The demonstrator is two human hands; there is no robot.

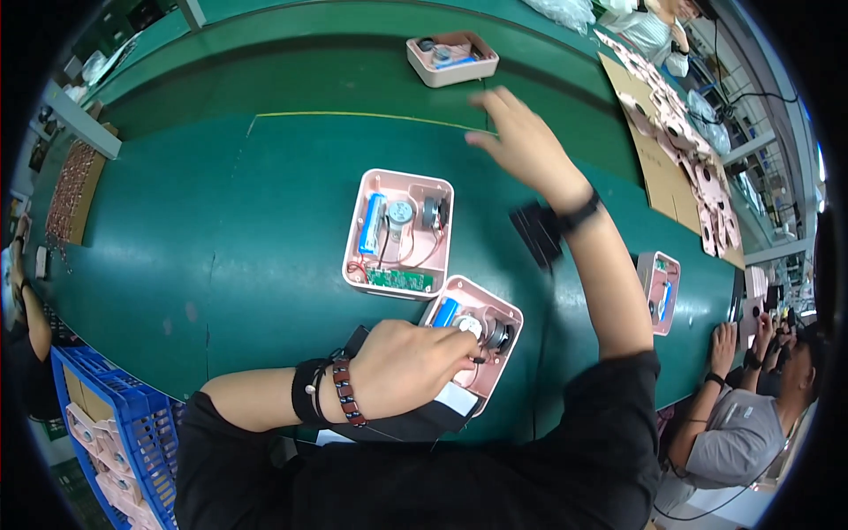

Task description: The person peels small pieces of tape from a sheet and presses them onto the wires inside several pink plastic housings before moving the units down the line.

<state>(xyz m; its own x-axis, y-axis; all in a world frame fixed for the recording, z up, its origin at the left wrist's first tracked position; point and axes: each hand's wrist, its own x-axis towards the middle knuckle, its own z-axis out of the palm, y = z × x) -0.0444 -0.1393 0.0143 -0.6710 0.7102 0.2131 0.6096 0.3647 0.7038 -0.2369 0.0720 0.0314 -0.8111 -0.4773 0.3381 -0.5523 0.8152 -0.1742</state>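
My left hand point(408, 369) reaches over a pale pink housing point(491, 375) near me, its fingers pinched at a small dark piece I cannot make out. Inside that tilted housing are a blue cylindrical cell point(445, 313) and a dark round part point(500, 336); my fingers hide some of it. Touching it at the far left, a second pink housing point(429, 253) holds another blue cell point(373, 223), a silver round part point(400, 213), wires and a green circuit board point(399, 280). My right hand point(523, 141) is stretched forward with fingers apart, just short of a third pink housing point(455, 76).
A black corded device point(535, 233) is beside my right wrist. Another pink housing point(647, 274) stands at the right. Cardboard point(658, 168) bears several pink parts at the far right. A blue crate point(115, 384) is at the near left. Co-workers sit around; one point(738, 433) is at the right.
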